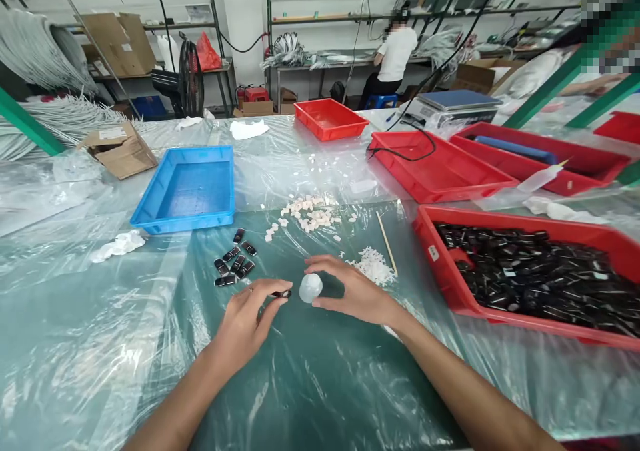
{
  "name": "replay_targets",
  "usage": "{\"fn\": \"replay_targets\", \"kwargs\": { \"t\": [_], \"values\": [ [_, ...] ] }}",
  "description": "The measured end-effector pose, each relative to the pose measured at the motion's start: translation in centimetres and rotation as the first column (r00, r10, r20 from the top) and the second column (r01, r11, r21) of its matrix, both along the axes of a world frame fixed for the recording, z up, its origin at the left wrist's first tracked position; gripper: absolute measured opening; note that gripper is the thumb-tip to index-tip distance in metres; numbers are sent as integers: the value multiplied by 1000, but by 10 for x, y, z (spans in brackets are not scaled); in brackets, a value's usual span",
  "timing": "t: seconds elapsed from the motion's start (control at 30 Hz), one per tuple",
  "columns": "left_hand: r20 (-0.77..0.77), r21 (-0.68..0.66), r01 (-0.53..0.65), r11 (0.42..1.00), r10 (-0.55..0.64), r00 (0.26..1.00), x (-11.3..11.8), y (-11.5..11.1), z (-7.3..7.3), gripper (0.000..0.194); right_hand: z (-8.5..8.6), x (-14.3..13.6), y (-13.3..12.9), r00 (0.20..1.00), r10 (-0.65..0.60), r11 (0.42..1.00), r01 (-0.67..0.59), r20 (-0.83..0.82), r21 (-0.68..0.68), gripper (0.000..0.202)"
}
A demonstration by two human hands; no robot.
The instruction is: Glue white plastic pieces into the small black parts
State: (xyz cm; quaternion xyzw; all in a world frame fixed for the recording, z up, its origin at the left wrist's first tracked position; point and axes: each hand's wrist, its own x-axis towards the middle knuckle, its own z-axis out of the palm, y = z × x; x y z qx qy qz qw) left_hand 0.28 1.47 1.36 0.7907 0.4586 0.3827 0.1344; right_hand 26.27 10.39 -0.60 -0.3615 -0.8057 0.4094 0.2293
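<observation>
My left hand (pixel 251 314) pinches a small black piece (pixel 283 294) between thumb and fingertips. Just right of it, my right hand (pixel 345 287) curves round a small translucent round cup (pixel 311 287), its thumb and fingers at the cup's right side. Several black pieces (pixel 239 264) lie loosely together beyond my left hand. A pile of tiny white parts (pixel 374 266) lies behind my right hand, with a thin stick (pixel 387 244) beside it. Farther back are scattered cream-coloured pieces (pixel 313 216).
A blue tray (pixel 183 224) stands at back left. At right, a red bin (pixel 453 287) holds many black pieces, with more red trays (pixel 425 187) behind. Plastic film covers the table (pixel 300 391). A person (pixel 395 54) sits at a far bench.
</observation>
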Motion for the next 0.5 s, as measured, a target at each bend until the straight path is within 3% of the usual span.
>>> {"fn": "replay_targets", "kwargs": {
  "t": [0.17, 0.27, 0.37, 0.5],
  "values": [
    [31, -52, -23, 998, 24, 999, -1, 0, -5, 25, 6, -10, -15, 994, -51, 999, 51, -98, -8, 37],
    [28, -25, -18, 1000, 18, 999, -1, 1, -6, 23, 19, -4, -22, 995, -13, 984, 31, -102, 177, 39],
    [33, -2, -11, 1000, 12, 999, -1, 1, -5, 21, 27, -1, -29, 992, 33, 930, 13, -119, 368, 49],
    [24, -7, -11, 1000, 11, 1000, 0, 2, -5, 18, 30, -3, -33, 989, 39, 895, 28, -142, 444, 46]
  ]
}}
